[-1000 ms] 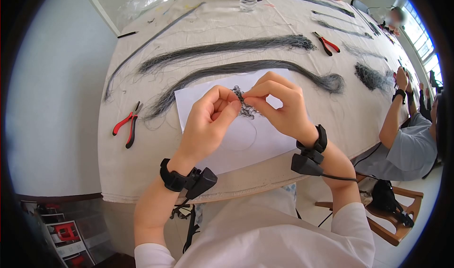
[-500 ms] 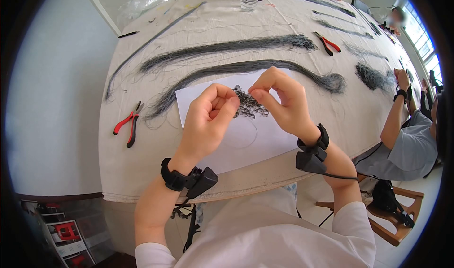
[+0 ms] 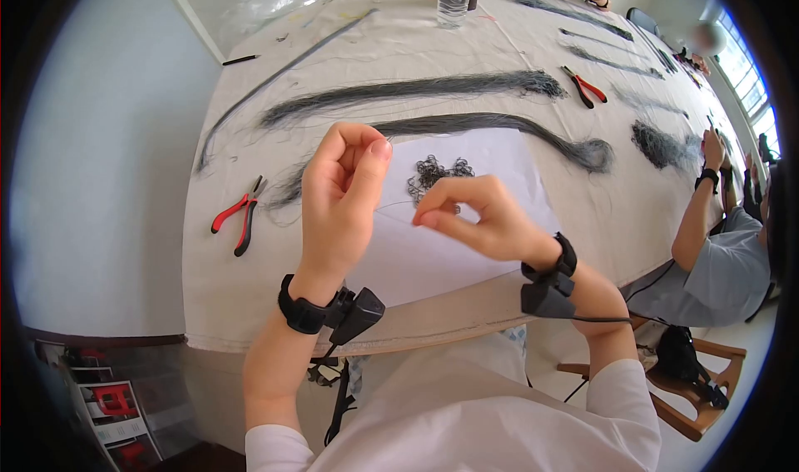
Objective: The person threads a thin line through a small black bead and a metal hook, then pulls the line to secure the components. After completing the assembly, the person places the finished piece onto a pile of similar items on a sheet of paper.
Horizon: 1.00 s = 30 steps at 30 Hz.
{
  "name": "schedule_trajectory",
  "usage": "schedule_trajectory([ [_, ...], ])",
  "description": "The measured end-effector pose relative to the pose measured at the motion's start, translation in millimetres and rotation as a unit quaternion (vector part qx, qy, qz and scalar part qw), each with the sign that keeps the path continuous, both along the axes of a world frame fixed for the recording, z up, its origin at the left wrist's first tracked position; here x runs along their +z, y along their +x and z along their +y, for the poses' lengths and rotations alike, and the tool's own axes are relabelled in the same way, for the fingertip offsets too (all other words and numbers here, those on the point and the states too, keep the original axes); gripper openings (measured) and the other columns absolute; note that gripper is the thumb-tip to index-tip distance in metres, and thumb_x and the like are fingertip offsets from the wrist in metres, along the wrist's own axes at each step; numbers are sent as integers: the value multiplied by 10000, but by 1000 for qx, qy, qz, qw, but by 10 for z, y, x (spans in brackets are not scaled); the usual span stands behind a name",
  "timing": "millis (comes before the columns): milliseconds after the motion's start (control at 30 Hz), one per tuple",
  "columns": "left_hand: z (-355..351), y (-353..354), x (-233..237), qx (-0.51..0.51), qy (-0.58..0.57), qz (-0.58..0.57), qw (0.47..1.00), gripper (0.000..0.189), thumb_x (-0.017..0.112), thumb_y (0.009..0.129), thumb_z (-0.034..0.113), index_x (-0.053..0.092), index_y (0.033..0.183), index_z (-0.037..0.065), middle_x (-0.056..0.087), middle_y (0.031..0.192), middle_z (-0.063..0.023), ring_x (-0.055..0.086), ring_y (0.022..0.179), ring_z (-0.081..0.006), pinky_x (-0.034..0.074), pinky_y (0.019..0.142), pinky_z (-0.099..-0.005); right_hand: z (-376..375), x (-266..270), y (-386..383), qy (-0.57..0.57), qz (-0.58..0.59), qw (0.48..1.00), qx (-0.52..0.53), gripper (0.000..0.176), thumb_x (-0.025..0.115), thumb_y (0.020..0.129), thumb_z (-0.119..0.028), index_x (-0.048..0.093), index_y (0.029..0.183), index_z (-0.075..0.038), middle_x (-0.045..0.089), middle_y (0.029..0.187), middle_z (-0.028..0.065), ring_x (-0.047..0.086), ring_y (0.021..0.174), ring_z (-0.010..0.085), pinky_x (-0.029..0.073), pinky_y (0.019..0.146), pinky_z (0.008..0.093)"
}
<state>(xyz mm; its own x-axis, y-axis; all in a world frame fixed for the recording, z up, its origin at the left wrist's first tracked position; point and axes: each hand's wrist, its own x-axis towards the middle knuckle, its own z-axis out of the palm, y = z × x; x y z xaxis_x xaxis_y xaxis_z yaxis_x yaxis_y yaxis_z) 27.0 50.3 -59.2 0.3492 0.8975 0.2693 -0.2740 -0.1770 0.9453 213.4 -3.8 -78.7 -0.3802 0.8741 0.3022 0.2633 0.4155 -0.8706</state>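
My left hand (image 3: 341, 189) is raised over the left part of a white paper sheet (image 3: 499, 260), thumb and index finger pinched together; whatever lies between them is too fine to see. Lower and to the right, my right hand (image 3: 483, 214) is closed in a pinch. A thin grey wire (image 3: 394, 205) runs from near its fingertips leftward and is lost by my left hand. On the paper behind my right hand lies a pile of small dark curled wire rings (image 3: 433, 172), partly covered by that hand. A long bundle of grey wire (image 3: 466, 123) crosses the paper's far edge.
Red-and-black pliers (image 3: 241, 216) lie at left, and another pair of pliers (image 3: 586, 87) at far right. Beyond are another wire bundle (image 3: 399, 89), a water bottle (image 3: 454, 2) and a plastic bag (image 3: 275, 6). A co-worker's arm (image 3: 697, 214) reaches in from the right.
My hands have drawn apart from over the ring pile. The left rose to the left, and the right came down toward me, uncovering more rings. The view shifted slightly.
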Motion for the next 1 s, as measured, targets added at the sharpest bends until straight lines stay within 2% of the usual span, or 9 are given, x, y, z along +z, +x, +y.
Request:
schedule_trajectory([
  [67,41,-10,-10,9,-5,3,1000,98,555,949,139,544,911,49,435,638,87,313,537,12,240,476,-176,34,48,190,-66,17,997,-46,124,646,881,-111,675,930,-1,688,865,63,595,746,75,464,666,240],
  [200,161,-54,-37,42,-2,-3,999,103,560,947,142,552,897,52,417,613,93,288,505,13,218,444,-187,61,231,469,-66,39,996,-47,154,639,891,-132,674,955,3,630,762,7,502,643,32,391,586,196],
  [267,234,-92,-55,54,-2,-9,999,102,562,945,141,556,894,53,411,605,95,280,497,14,211,435,-189,93,284,605,-35,-9,996,-85,169,631,890,-128,671,985,6,526,686,-38,385,573,17,299,532,187],
  [367,314,-138,-62,68,-9,-23,997,111,570,941,147,560,890,50,400,595,97,265,486,13,201,425,-192,124,323,774,-46,-26,994,-98,146,621,886,-105,662,967,9,437,654,-60,317,560,14,256,514,201],
  [433,341,-155,-44,95,-30,-11,995,72,535,941,132,540,913,66,299,580,84,201,480,-18,161,445,-223,141,276,939,-65,-60,990,-105,126,618,883,-96,657,944,7,466,667,-55,339,569,11,270,519,195],
  [500,372,-183,-41,100,-32,-15,994,68,540,939,131,543,917,66,299,580,83,201,478,-19,158,443,-223,169,172,1094,-90,-95,983,-131,87,623,878,-85,636,881,1,545,719,-39,404,610,8,306,543,174],
  [600,415,-241,-52,107,-32,-21,994,63,547,935,127,547,922,65,301,580,82,203,471,-19,152,435,-222,224,69,1269,-27,-29,989,-143,99,626,883,-104,634,862,-7,588,764,-27,444,642,16,331,573,160],
  [767,537,-342,-94,127,-32,-55,990,78,554,933,129,556,916,53,292,573,86,203,450,-16,142,412,-223,269,-13,1544,-26,21,978,-204,178,590,924,-200,621,902,-26,397,647,-76,320,596,21,225,519,195],
  [1000,602,-450,-44,167,-35,-57,984,91,545,940,131,558,913,45,262,570,81,189,446,-17,149,410,-223,368,-188,1750,-36,64,953,-293,152,602,915,-182,625,918,-32,426,665,-62,361,597,31,263,532,189],
])
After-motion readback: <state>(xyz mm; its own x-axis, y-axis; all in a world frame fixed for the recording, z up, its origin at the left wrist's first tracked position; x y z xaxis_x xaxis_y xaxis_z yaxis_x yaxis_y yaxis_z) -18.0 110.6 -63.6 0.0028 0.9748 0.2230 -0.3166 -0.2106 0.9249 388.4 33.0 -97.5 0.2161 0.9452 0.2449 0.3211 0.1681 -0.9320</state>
